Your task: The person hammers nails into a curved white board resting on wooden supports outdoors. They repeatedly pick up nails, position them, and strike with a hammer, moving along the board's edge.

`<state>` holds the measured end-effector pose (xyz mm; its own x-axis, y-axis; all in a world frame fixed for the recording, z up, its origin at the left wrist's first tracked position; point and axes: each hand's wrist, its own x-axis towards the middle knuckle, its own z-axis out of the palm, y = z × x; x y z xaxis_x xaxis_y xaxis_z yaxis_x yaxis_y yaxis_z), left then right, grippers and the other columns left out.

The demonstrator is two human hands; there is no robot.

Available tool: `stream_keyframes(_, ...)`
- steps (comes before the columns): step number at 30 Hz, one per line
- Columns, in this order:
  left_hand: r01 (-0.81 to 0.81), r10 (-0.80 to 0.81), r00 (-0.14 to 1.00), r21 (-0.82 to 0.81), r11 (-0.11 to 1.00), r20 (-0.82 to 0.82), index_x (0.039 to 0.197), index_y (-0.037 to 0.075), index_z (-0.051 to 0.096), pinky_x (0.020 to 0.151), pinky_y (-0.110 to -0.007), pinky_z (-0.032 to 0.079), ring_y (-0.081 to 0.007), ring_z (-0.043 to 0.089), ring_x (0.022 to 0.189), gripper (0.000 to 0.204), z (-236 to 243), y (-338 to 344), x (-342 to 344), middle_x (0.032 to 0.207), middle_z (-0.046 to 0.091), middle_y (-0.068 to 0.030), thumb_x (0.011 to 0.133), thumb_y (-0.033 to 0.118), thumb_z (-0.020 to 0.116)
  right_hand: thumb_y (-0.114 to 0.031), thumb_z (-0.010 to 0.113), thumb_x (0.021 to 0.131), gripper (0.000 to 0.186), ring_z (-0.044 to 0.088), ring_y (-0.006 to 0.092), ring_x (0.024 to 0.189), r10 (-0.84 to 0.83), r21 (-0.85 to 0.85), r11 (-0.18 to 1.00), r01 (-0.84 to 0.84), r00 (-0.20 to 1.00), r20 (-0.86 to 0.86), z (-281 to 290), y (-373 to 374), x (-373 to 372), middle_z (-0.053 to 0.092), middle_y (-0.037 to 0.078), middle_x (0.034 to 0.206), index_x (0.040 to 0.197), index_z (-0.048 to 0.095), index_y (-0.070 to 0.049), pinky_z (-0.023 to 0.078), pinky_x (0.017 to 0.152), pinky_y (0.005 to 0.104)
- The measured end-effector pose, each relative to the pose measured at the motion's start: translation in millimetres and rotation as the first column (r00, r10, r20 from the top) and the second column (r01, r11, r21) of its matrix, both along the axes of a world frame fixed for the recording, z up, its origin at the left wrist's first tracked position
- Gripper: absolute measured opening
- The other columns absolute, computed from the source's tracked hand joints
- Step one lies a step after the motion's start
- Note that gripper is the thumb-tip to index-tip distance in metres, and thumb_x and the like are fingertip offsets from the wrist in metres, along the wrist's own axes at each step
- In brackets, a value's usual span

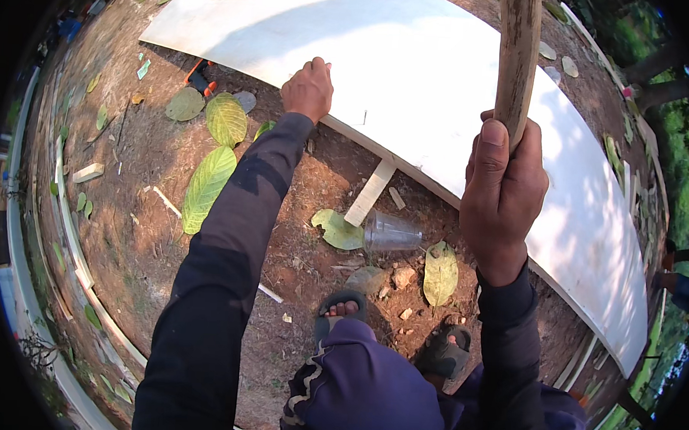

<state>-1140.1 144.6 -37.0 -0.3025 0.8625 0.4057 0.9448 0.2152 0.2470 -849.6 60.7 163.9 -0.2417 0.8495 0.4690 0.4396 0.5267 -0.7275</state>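
Observation:
A large white board (442, 89) lies raised off the ground in front of me, with a thin nail (365, 117) standing upright in it near its near edge. My left hand (309, 89) rests closed on that edge, left of the nail; whatever its curled fingers hold is hidden. My right hand (507, 187) is wrapped round a thick wooden handle (518, 57), held up over the board. The handle's far end runs out of the picture, so the tool's head cannot be seen.
A wooden strip (370, 193) sticks out from under the board. Near my feet lie a clear plastic cup (392, 232), stones (403, 277) and large leaves (209, 187). An orange and black tool (201, 78) lies by the board's left part. A wood offcut (89, 173) is farther left.

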Motion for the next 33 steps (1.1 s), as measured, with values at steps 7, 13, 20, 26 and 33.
stream_keyframes(7,0.007,-0.007,1.000,0.010,1.000,0.006,0.099,0.006,0.054,0.072,-0.052,0.054,-0.0381,0.069,0.081,0.025,4,9,7,0.090,0.068,-0.0168,0.107,0.029,0.048,-0.024,0.052,0.109,0.027,0.051,0.0287,0.049,0.199,-0.256,0.963,-0.088,0.872,0.447,-104,-10,38,0.054,0.014,0.060,0.101,0.054,0.002,0.041,0.049,0.0395)
stream_keyframes(13,-0.009,0.009,0.999,-0.002,1.000,0.041,0.099,0.006,0.054,0.075,-0.054,0.053,-0.0403,0.069,0.086,0.028,3,4,7,0.094,0.069,-0.0164,0.107,0.031,0.047,-0.020,0.056,0.106,0.023,0.059,0.0300,0.050,0.083,-0.007,0.997,-0.083,0.985,0.152,-3,7,7,0.056,0.016,0.061,0.099,0.053,0.001,0.046,0.050,0.0393)
stream_keyframes(20,0.006,-0.005,0.997,-0.009,1.000,0.079,0.099,0.006,0.055,0.075,-0.054,0.053,-0.0414,0.068,0.088,0.029,7,4,10,0.098,0.070,-0.0166,0.107,0.032,0.046,-0.026,0.047,0.110,0.028,0.055,0.0257,0.048,0.028,0.052,0.998,-0.034,0.993,0.115,-69,2,2,0.055,0.012,0.063,0.101,0.048,0.001,0.042,0.046,0.0400)
stream_keyframes(26,-0.026,0.028,0.996,-0.034,0.999,0.083,0.100,0.006,0.055,0.078,-0.053,0.053,-0.0419,0.068,0.088,0.029,4,3,7,0.098,0.070,-0.0166,0.107,0.033,0.046,-0.022,0.057,0.104,0.029,0.062,0.0455,0.059,0.217,-0.378,0.924,-0.050,0.885,0.413,-55,-8,18,0.058,0.024,0.063,0.091,0.048,0.003,0.047,0.053,0.0510)
stream_keyframes(33,-0.014,0.015,0.999,0.036,0.999,-0.028,0.098,0.005,0.055,0.070,-0.051,0.056,-0.0363,0.070,0.079,0.025,-3,-6,-5,0.089,0.069,-0.0156,0.106,0.029,0.050,-0.034,0.047,0.111,0.035,0.047,0.0036,0.053,0.092,0.060,0.996,-0.073,0.905,-0.416,17,2,-16,0.049,-0.002,0.068,0.107,0.053,0.000,0.038,0.045,0.0214)
